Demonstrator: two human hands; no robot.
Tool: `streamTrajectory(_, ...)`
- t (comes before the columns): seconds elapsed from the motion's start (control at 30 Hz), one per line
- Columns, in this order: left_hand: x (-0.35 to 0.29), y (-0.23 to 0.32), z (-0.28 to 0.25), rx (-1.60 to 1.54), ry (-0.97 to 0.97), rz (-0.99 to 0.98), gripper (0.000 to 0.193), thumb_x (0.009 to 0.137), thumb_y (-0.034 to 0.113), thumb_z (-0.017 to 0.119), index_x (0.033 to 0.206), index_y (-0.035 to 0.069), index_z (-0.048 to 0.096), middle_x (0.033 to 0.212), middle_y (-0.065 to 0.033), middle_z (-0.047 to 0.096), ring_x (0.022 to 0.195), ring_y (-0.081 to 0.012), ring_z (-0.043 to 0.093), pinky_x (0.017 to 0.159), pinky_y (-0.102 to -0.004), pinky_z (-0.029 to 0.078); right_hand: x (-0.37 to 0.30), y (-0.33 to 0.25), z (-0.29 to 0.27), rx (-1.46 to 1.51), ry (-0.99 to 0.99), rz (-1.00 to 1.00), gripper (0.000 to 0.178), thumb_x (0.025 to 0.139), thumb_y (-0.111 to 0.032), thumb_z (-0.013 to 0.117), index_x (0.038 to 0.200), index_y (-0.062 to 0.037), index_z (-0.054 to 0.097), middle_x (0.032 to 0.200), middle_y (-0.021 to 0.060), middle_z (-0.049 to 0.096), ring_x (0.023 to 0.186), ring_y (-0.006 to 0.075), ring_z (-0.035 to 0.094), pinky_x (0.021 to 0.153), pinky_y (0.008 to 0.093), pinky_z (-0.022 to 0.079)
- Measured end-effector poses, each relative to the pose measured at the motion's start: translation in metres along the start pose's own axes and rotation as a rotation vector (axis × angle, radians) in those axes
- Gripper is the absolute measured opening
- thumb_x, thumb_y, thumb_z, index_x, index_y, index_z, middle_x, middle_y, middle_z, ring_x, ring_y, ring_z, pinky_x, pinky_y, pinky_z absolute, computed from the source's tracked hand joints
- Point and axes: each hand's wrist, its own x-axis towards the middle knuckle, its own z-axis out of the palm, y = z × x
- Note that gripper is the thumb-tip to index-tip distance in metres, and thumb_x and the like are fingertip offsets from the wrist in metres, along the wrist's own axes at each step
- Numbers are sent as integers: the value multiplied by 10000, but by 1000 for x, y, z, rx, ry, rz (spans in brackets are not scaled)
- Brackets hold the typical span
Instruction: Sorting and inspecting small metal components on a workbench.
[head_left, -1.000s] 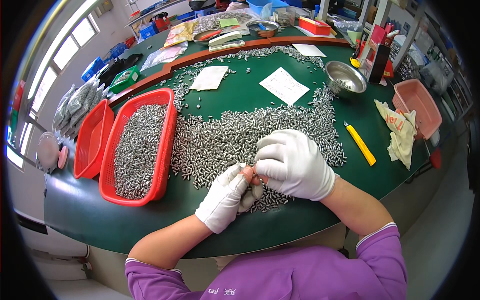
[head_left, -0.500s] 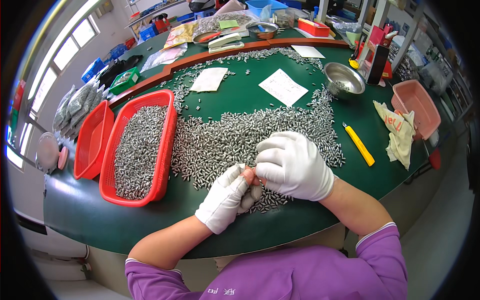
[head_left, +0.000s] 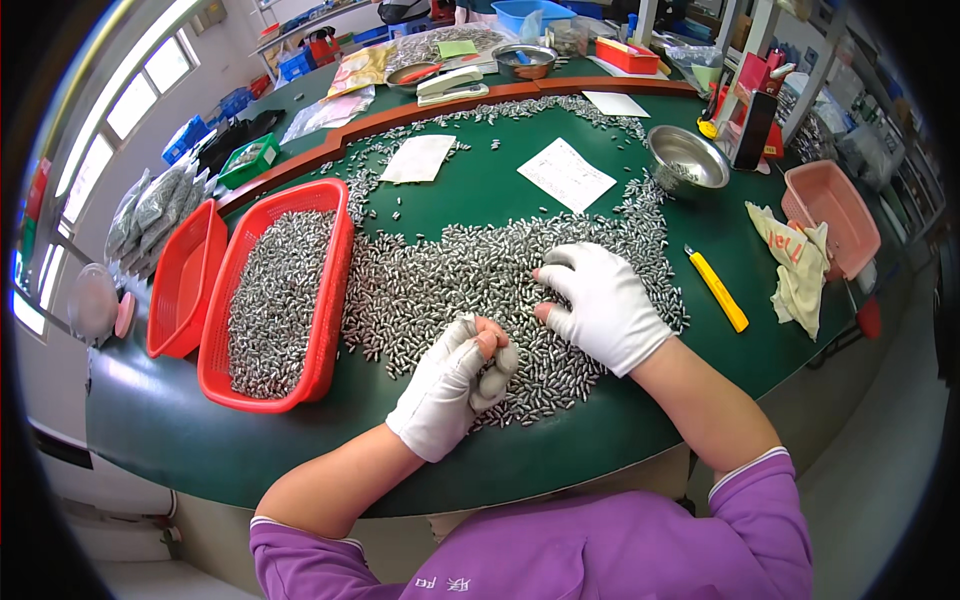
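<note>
A wide bed of small silvery metal pieces (head_left: 440, 280), pointed at the ends, covers the middle of the green table. My left hand (head_left: 452, 385), in a white glove with bare fingertips, is closed at the near edge of this bed. Its thumb and forefinger press together and the other fingers curl in; anything held there is hidden. My right hand (head_left: 600, 308), gloved the same way, hovers over or rests on the pieces to the right. Its thumb and forefinger are apart, with no piece visible between them.
On the left stand a red basket (head_left: 343, 250) full of such pieces and another red basket (head_left: 165, 325). Paper slips (head_left: 566, 175) lie beyond the bed. To the right are a steel bowl (head_left: 690, 150), a yellow cutter knife (head_left: 718, 290), a cloth (head_left: 800, 285) and a pink basket (head_left: 850, 240).
My right hand has parted from my left, moving right and slightly away over the pieces, its fingers spreading. My left hand stays closed in nearly the same place.
</note>
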Motion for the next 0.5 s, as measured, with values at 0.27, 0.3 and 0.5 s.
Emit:
streamTrajectory(0.27,3,-3,-8,-109,-62,39,276,927,229,629,1094,105,448,913,-36,534,627,-65,383,541,-202,306,6,0,1,124,-43,-53,147,761,-186,710,833,-72,652,863,86,624,852,296,614,774,403,506)
streamTrajectory(0.3,3,-3,-8,-109,-62,39,276,927,229,629,1094,105,448,913,-36,534,627,-65,383,541,-202,306,6,1,3,128,-36,-35,134,762,-179,708,813,-74,645,858,85,621,846,298,612,769,403,505)
streamTrajectory(0.5,4,-3,-8,-140,-50,25,258,928,179,609,1110,103,442,914,-42,532,622,-68,374,542,-200,299,7,-5,-8,137,-2,-18,140,753,-191,716,824,-82,666,871,79,622,877,285,610,802,407,499)
